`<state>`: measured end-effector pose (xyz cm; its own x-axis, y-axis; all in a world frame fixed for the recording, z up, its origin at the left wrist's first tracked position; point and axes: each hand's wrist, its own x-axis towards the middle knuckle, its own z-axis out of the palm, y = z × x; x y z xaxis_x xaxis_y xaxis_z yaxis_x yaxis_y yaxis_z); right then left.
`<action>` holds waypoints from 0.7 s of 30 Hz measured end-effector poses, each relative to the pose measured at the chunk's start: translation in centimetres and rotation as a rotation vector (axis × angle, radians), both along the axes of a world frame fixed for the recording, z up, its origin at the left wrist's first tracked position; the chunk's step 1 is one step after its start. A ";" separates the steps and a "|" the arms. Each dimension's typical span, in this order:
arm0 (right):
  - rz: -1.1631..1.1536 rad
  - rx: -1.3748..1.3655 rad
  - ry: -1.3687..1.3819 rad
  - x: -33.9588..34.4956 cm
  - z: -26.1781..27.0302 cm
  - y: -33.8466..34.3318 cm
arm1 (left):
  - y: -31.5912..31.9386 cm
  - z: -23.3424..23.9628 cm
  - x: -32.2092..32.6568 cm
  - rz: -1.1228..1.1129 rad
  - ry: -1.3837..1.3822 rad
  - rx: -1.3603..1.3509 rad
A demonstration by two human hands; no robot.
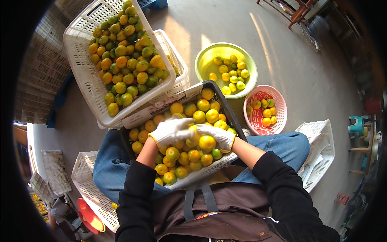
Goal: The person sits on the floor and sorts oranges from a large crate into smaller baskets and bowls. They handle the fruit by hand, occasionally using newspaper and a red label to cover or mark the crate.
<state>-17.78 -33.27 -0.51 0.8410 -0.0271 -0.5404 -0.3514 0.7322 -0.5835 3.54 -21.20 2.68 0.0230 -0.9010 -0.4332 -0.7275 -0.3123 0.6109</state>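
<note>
Both hands wear white knit gloves with yellow cuffs. Beneath them, between my knees, a black plastic crate (225, 106) lined with printed paper is full of yellow-green citrus fruits (172, 153). My left hand (171, 132) is over the middle of the fruits, its fingers pointing right and slightly blurred. My right hand (218, 136) reaches in from the right, its fingertips close to those of the left. A yellow citrus fruit (195, 133) lies between the two hands; which of them touches it is unclear. Another large yellow fruit (207, 142) is just below my right hand's fingers.
Upper left, a tilted white crate (81, 71) of greener fruits rests on another white crate (185, 75). Beyond my crate are a yellow-green basin (201, 68) and a pink basket (282, 110), both holding fruits. White crates flank my knees (329, 148), (87, 184). A person (62, 208) is at lower left.
</note>
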 end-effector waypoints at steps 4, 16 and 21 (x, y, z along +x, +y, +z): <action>-0.013 0.081 0.117 -1.1 -0.3 -0.5 | -5.4 -3.3 0.6 0.213 -0.229 -0.254; -0.042 -0.105 0.102 -2.6 -1.3 -1.7 | -9.4 -7.0 -1.3 -0.089 -0.843 0.016; -0.002 -0.218 0.076 -2.4 -1.1 -2.0 | -9.6 -8.1 -2.2 -0.190 -0.977 0.072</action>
